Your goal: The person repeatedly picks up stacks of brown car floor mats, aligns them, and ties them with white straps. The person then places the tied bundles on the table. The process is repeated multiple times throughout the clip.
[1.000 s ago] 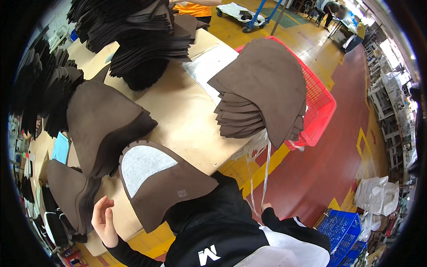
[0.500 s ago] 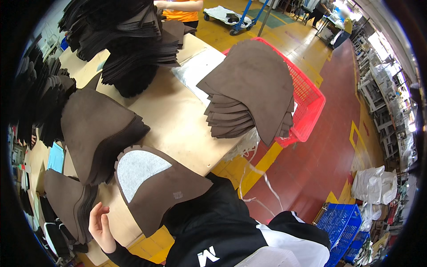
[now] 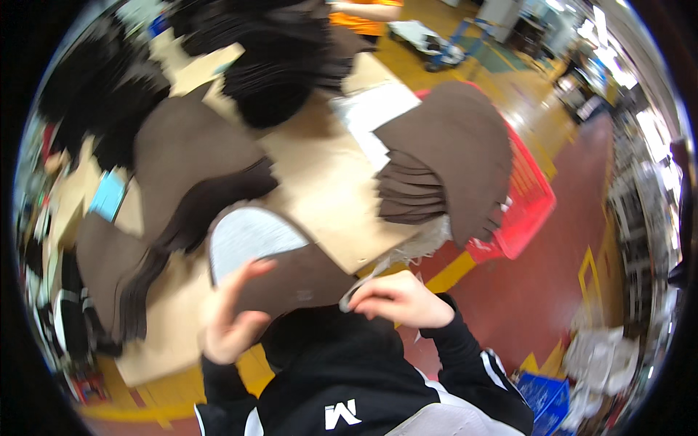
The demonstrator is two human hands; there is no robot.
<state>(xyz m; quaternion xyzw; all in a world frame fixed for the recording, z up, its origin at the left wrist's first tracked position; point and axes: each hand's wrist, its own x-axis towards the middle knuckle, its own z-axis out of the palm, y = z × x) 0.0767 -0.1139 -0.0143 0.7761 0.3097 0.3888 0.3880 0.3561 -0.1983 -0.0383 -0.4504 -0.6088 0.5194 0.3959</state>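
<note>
In front of me, at the near edge of the table, lies a dark brown cut piece (image 3: 273,287) with a pale grey-white rounded patch (image 3: 253,236) on its upper left part. My left hand (image 3: 234,320) is over the lower left of this piece, fingers spread and blurred, with nothing in them. On the piece's right side, my right hand (image 3: 407,299) is closed in a pinch on a thin whitish strip (image 3: 347,299). The strip seems to lead up toward the pale tangle at the table edge; blur hides its exact course.
Left stand stacks of brown pieces (image 3: 196,142) and a lower stack (image 3: 109,254). A fanned stack (image 3: 454,145) rests at the right, by a red basket (image 3: 534,211). Dark stacks (image 3: 273,73) rise farther back. A blue crate (image 3: 544,396) stands on the floor; a person in orange (image 3: 369,10) is beyond.
My right hand has come into view and pinches the strip. The left hand has moved right and up, over the brown piece. The whole view has shifted slightly.
</note>
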